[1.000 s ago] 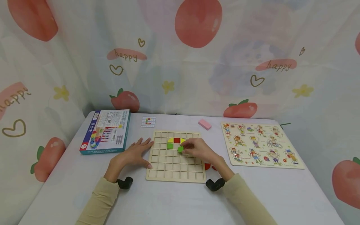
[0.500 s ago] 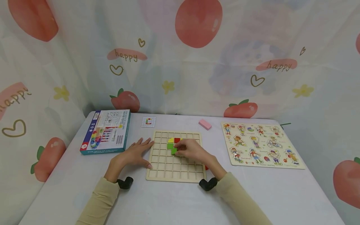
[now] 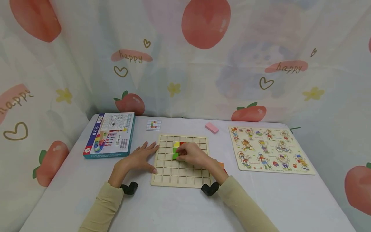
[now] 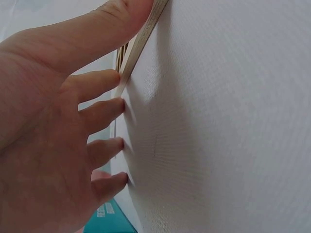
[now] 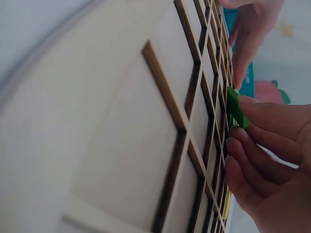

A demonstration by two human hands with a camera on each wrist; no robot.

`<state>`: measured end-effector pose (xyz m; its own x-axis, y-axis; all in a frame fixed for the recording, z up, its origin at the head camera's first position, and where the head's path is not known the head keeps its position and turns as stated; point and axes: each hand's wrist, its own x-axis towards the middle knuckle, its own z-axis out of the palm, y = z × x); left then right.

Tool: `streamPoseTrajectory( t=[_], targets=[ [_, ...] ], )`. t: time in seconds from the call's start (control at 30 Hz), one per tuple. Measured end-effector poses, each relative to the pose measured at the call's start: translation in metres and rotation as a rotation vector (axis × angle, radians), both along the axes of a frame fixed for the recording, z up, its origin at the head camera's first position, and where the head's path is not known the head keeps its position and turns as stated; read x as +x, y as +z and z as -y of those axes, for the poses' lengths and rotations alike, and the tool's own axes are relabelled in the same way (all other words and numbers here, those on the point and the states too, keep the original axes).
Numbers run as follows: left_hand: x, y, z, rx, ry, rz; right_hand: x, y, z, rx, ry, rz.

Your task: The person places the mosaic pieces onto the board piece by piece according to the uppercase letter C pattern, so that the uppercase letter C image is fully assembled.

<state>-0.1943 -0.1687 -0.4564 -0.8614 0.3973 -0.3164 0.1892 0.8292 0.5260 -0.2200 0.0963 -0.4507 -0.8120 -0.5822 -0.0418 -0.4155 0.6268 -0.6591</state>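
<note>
My right hand (image 3: pixel 192 155) pinches a green square block (image 5: pixel 236 108) between thumb and fingers, right at a cell of the wooden grid board (image 3: pixel 181 181). Just beyond that block, another green block (image 3: pixel 175 150) sits in the grid. Further up the same column lies a yellow piece (image 3: pixel 176 144) with a rounded edge, and a red block (image 3: pixel 182 143) beside it is partly covered by the right hand. My left hand (image 3: pixel 139 159) rests at the board's left edge with fingers spread; the left wrist view shows its thumb against the wooden rim and several fingertips down on the table.
A blue-edged box (image 3: pixel 114 135) lies at the back left, near a small pattern card (image 3: pixel 153 125). Behind the board is a pink block (image 3: pixel 212 128). A figure puzzle board (image 3: pixel 269 149) lies right. Orange (image 3: pixel 221 165) and red pieces show past the right forearm.
My right hand has moved left across the board with the green block, coming to the cell below the other green block. The left hand has stayed in place.
</note>
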Motion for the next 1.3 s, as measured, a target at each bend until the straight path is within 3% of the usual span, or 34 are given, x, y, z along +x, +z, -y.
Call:
streamPoseTrajectory(
  t=[0.27,0.63,1.3],
  targets=[
    [-0.001,0.001,-0.002,-0.009,-0.006,-0.003,0.000,-0.001,0.002,0.033,0.024,-0.058],
    [0.000,0.001,-0.002,-0.003,-0.004,-0.014,0.000,-0.001,-0.004,0.022,0.054,-0.062],
    [0.002,0.004,-0.003,-0.004,-0.001,-0.023,0.016,0.002,-0.056,-0.037,-0.065,-0.114]
  ],
)
